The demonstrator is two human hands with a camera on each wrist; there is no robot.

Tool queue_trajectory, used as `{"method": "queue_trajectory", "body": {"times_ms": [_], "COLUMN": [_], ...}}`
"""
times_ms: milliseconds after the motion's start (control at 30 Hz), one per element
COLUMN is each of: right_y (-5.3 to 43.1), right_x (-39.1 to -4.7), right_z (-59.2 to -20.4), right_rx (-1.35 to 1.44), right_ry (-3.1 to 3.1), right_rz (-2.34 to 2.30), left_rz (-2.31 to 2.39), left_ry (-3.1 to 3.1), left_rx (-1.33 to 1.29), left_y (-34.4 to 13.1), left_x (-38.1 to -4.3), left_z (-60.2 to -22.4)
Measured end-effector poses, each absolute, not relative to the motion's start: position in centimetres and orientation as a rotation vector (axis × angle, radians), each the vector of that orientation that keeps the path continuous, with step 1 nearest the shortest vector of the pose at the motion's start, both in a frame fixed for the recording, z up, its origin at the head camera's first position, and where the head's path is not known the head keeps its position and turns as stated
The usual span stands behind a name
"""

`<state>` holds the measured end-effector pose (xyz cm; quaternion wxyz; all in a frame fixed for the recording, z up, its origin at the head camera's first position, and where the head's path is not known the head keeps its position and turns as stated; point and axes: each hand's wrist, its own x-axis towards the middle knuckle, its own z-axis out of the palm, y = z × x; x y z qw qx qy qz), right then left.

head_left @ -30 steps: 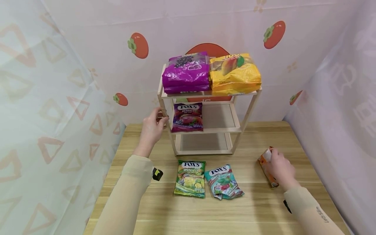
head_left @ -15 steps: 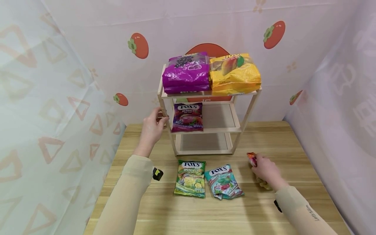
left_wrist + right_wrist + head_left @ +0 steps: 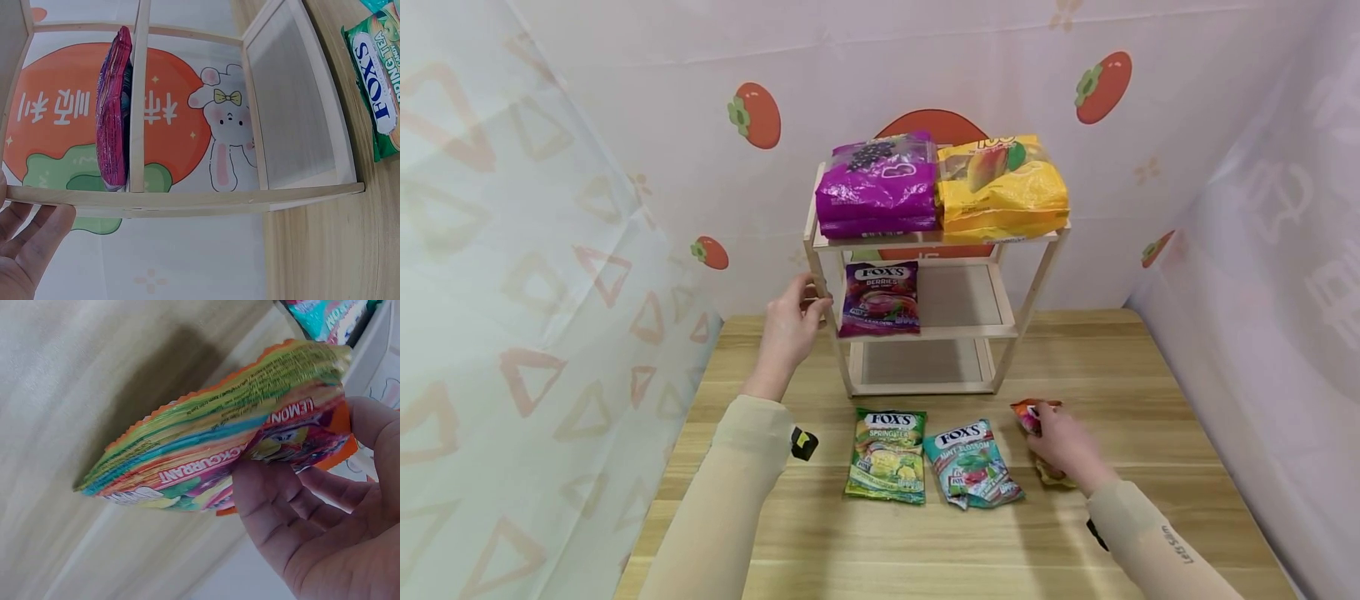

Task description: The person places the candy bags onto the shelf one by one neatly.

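Note:
My left hand grips the left upright of a small wooden three-tier shelf; in the left wrist view its fingertips meet that post. With my right hand I pinch an orange and multicoloured candy bag marked lemon and blackcurrant, just over the table at right. A purple Fox's Berries candy bag leans upright at the left of the middle tier. On the table before the shelf lie a green Fox's Spring Tea bag and a teal Fox's Mint Blossom bag.
Across the top tier sit a large purple grape candy bag and a yellow mango candy bag. The wooden table is bounded by white printed cloth at the back and sides.
The right hand has slid left with the orange candy bag, toward the teal one, and the bag has turned in its grip. My left hand stays on the shelf upright.

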<state>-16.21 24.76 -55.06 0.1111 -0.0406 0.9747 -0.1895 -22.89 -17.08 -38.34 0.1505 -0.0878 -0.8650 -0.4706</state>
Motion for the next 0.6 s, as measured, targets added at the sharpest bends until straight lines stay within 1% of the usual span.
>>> {"method": "queue_trajectory", "body": {"times_ms": [367, 600], "right_y": [24.3, 25.0], "right_x": [-15.9, -15.8], "right_z": [-55.9, -56.4], "right_rx": [-0.201, -0.267], "right_ry": [2.91, 2.899], "right_rz": [-0.588, -0.684], "left_rz": [-1.354, -1.364], "left_ry": [-2.489, -2.486], "left_rx": [-0.243, -0.244], "left_y": [-17.1, -17.1], "left_x": [-22.9, -22.8], "left_z": [-38.3, -38.3]}}
